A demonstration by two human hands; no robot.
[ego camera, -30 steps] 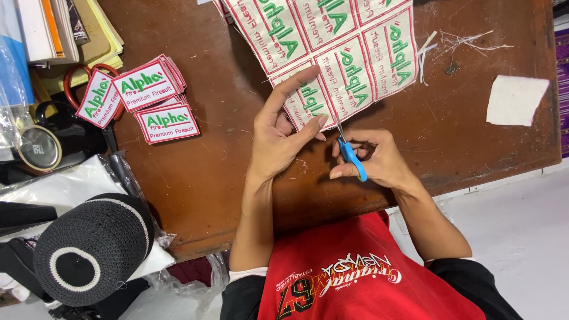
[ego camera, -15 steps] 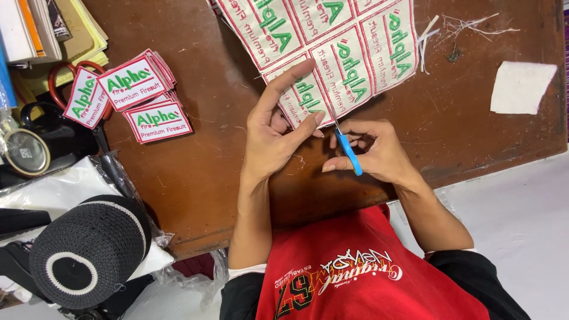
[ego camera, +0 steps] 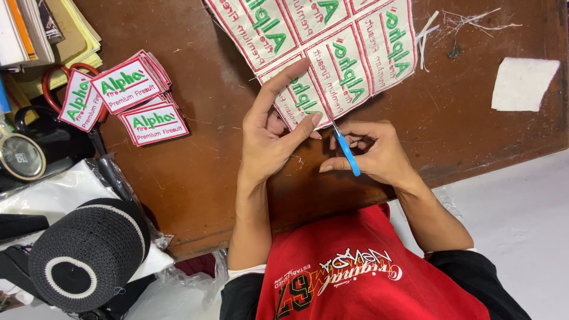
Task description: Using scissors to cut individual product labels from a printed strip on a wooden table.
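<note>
A white fabric sheet of embroidered patches (ego camera: pixel 332 41) with red borders and green lettering lies on the brown wooden table (ego camera: pixel 201 172). My left hand (ego camera: pixel 272 136) pinches the sheet's near corner patch between thumb and fingers. My right hand (ego camera: pixel 376 157) grips small blue-handled scissors (ego camera: pixel 345 151), whose blades reach into the sheet's edge between two patches right beside my left thumb.
A pile of cut-out patches (ego camera: pixel 127 95) lies at the left. Red-handled scissors (ego camera: pixel 56 83) and stacked books (ego camera: pixel 41 35) sit behind them. A black knitted cap (ego camera: pixel 83 258) rests at bottom left. A white fabric scrap (ego camera: pixel 521 83) and loose threads (ego camera: pixel 468 24) lie at right.
Both hands and the sheet have shifted slightly in view; my left fingers have straightened along the patch, and the scissors stay at the sheet's edge.
</note>
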